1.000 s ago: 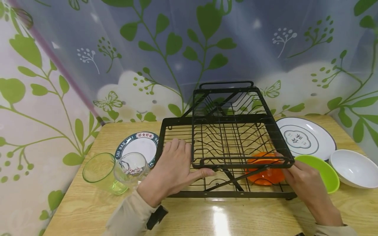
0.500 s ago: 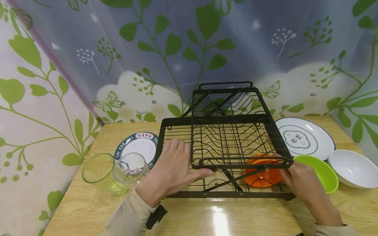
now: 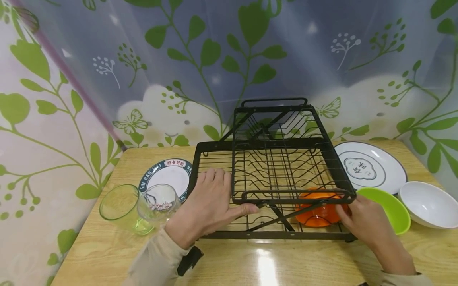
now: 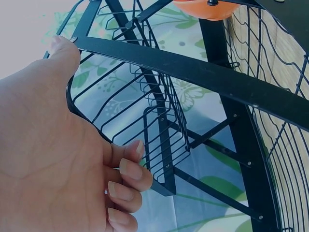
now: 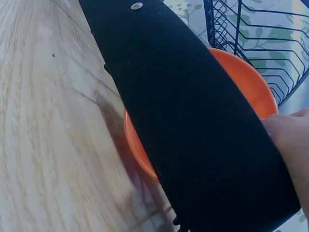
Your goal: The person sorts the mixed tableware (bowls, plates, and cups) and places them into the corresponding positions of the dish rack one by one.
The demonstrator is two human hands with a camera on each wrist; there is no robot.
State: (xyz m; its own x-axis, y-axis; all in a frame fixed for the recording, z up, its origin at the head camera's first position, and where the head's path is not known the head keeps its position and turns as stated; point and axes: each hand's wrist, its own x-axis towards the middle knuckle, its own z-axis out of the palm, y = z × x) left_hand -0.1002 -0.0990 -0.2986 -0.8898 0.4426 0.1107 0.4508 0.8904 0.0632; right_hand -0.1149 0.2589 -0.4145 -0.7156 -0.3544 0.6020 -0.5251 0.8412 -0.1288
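A black two-tier wire dish rack [image 3: 282, 174] stands on the table. My left hand [image 3: 211, 206] holds the left side of its upper tier, thumb along the front bar and fingers curled at the edge in the left wrist view. An orange bowl [image 3: 316, 216] sits in the lower tier at the front right, under the upper tier. My right hand [image 3: 370, 222] reaches in from the right, close beside the bowl. In the right wrist view, a wide black bar [image 5: 193, 116] covers much of the bowl; whether the hidden fingers grip the bowl, I cannot tell.
Right of the rack are a green bowl [image 3: 388, 208], a white bowl [image 3: 431, 202] and a white oval plate [image 3: 388, 163]. To the left are a green-tinted glass [image 3: 121, 210], a clear glass [image 3: 159, 206] and a blue-rimmed plate [image 3: 171, 178]. A patterned backdrop [image 3: 214, 59] rises behind the table.
The orange bowl has shifted slightly left and toward the front of the lower tier. The fingertips of my right hand have drawn back from over its rim. My left hand keeps its place.
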